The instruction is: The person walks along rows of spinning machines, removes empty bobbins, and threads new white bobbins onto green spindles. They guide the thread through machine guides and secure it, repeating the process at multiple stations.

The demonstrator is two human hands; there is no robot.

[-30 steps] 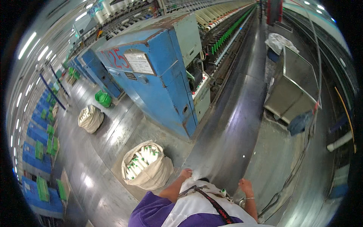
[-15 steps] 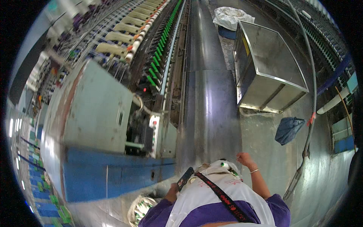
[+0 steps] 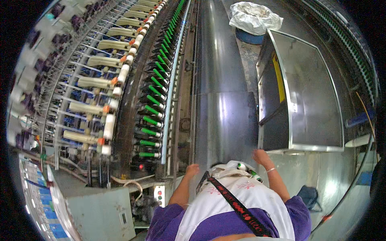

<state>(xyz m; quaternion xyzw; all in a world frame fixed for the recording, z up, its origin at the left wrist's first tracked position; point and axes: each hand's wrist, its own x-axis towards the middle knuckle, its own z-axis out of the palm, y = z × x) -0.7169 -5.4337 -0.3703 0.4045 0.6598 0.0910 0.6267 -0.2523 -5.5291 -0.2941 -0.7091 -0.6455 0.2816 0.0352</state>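
Note:
My left hand (image 3: 192, 170) hangs in front of me at the left of my white apron (image 3: 225, 188), its fingers loosely curled, slightly blurred, with nothing seen in them. My right hand (image 3: 263, 158), with a bracelet at the wrist, is held out right of the apron, fingers curled in, holding nothing visible. White bobbins with green ends (image 3: 241, 166) stick out of the apron's front pouch. A dark flat object (image 3: 203, 180) rests against the apron beside the black and red strap (image 3: 237, 207). Neither hand touches the machine.
A spinning machine with a row of green bobbins (image 3: 152, 121) and white rollers (image 3: 109, 126) runs along the left. Its grey end cabinet (image 3: 100, 213) stands near me. On the right is a metal bin (image 3: 315, 96); beyond it sits a blue tub lined with a white sack (image 3: 255, 19).
My view has moved forward along the aisle, so the bobbin row and bin are nearer. My left hand has swung forward, away from the dark flat object.

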